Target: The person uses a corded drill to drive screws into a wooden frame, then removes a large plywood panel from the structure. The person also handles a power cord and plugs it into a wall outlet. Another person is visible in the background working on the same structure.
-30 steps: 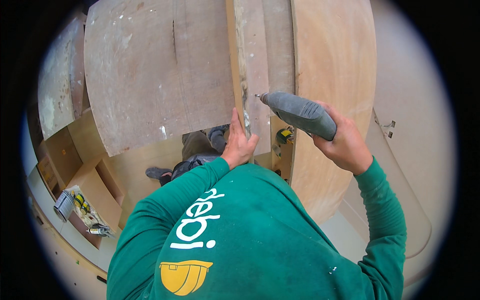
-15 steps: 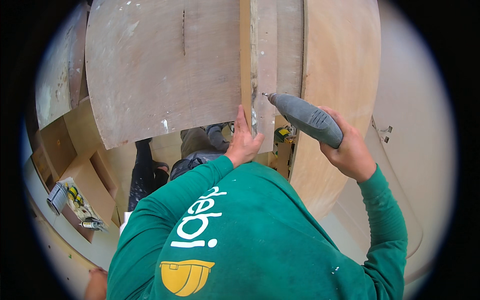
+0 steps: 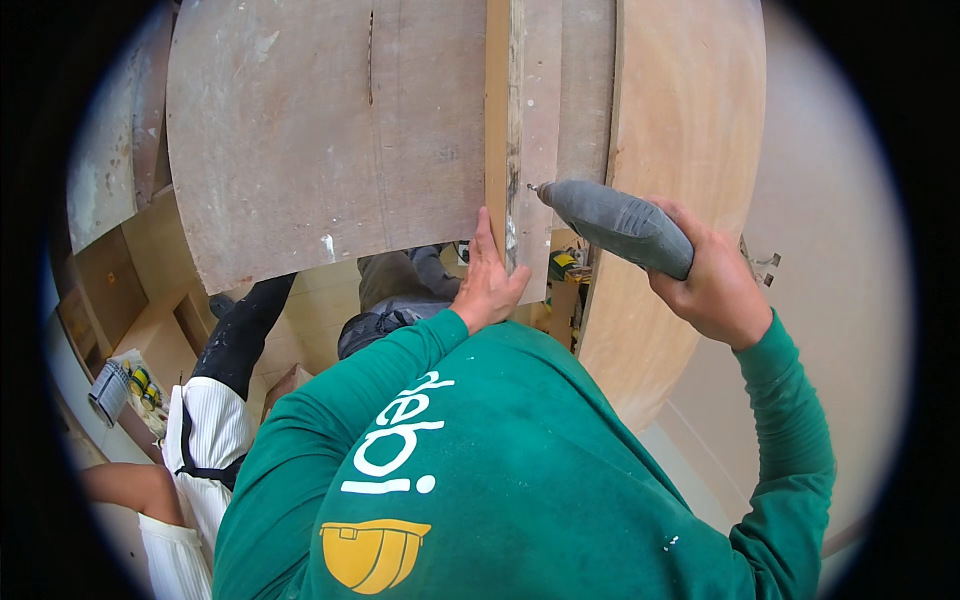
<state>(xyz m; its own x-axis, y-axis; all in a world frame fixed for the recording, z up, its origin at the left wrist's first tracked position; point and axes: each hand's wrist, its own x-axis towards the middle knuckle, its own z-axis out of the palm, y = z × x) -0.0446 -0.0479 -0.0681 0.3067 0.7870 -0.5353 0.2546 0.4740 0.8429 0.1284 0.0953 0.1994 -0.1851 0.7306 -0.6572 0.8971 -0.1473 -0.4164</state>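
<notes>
My left hand [image 3: 487, 290] grips the near end of a long wooden batten [image 3: 495, 120], its thumb on the right side and its fingers on the left. The batten runs away from me over a stained plywood sheet [image 3: 290, 140]. In my right hand [image 3: 722, 285] is a grey power drill [image 3: 620, 225], held by its rear body. The bit points left at the batten's dirty right side. From this angle I cannot tell whether the tip touches the wood.
A lighter plywood panel [image 3: 685, 110] lies to the right, beside a pale wall-like surface [image 3: 830, 250]. Below left, a person in a white ribbed top [image 3: 215, 430] is close to my left arm. Further left are wooden boxes and a grey-handled item [image 3: 110, 392].
A person in a white top has come into view at the lower left. My right hand and the drill have shifted slightly to the right. My left hand keeps its hold.
</notes>
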